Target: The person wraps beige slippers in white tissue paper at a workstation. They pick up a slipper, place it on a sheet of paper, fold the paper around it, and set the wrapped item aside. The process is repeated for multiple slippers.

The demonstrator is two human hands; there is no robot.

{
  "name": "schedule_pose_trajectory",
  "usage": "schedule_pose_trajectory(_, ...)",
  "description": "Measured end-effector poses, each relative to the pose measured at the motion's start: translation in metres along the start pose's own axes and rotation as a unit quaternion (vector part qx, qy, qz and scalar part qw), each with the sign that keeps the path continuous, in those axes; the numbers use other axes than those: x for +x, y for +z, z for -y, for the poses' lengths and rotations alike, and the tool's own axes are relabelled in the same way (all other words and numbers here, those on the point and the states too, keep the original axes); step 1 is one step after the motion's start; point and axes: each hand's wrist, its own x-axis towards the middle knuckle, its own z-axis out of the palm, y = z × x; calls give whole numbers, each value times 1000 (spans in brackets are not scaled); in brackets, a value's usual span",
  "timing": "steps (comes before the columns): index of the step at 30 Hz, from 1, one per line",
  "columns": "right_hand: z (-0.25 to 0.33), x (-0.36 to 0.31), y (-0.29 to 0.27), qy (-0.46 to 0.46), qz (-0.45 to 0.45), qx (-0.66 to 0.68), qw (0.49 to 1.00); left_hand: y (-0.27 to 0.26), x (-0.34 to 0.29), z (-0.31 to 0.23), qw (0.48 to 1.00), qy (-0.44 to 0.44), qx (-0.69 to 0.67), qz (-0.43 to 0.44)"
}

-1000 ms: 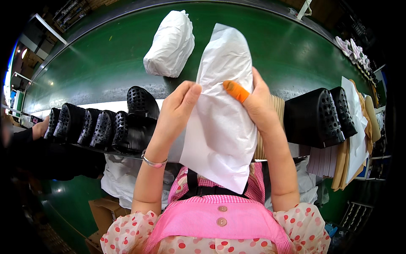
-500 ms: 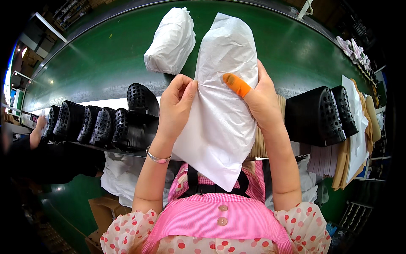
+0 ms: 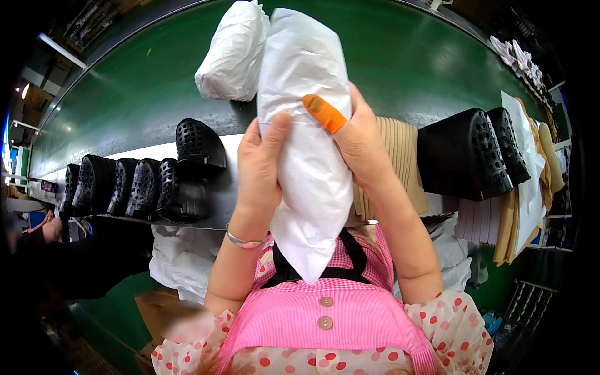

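Note:
Both my hands hold a long white paper-wrapped bundle [image 3: 306, 69], upright in front of my chest with its pointed loose paper end hanging down. My left hand [image 3: 261, 165] grips its left side, thumb lying on the front. My right hand [image 3: 365, 150] clasps the right side, an orange finger cot [image 3: 325, 114] on its thumb pressing the paper. What the paper covers is hidden. Just behind and to the left lies a second white wrapped bundle [image 3: 232, 53] on the green table [image 3: 144, 81].
Several black shoes with round holes [image 3: 147, 187] line the near edge at left, one [image 3: 199, 145] raised behind them. A stack of ribbed beige pieces [image 3: 400, 165] and larger black footwear [image 3: 459, 153] stand right, beside paper sheets [image 3: 522, 169]. Another person's hand [image 3: 52, 230] shows far left.
The loose paper on the lower left has been folded in, so the bundle is narrower. My left hand has moved from pinching the paper's edge to clasping the bundle's side.

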Motion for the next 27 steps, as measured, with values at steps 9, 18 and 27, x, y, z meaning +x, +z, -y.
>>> schedule_pose_trajectory(9,-26,-21,3,109,53,196,973,-7,15,-9,988,-9,-155,-12)
schedule_pose_trajectory(18,-25,-18,3,165,123,339,918,-33,22,12,973,-66,-172,142)
schedule_pose_trajectory(27,-25,-25,-9,216,161,356,895,-30,13,-7,989,-14,-131,63)
